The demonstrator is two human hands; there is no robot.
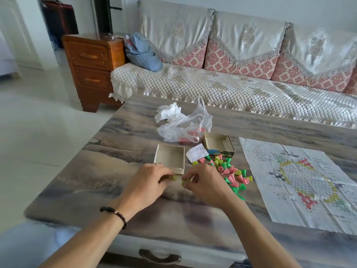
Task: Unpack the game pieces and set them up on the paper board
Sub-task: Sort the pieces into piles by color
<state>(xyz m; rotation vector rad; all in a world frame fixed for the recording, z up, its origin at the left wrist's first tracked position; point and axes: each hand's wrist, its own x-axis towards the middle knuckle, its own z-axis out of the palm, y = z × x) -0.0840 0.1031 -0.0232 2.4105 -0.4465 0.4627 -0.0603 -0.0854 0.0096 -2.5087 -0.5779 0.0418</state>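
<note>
A loose pile of small cone-shaped game pieces in pink, green and yellow lies on the marbled table, just left of the creased paper board with its star-shaped grid. My left hand pinches a yellow piece in front of the empty box tray. My right hand pinches another yellow piece right beside it. The two hands nearly touch at the fingertips.
The box lid lies open behind the pile, with a printed slip leaning by it. A crumpled clear plastic bag sits farther back. A sofa runs behind the table and a wooden cabinet stands at its left end.
</note>
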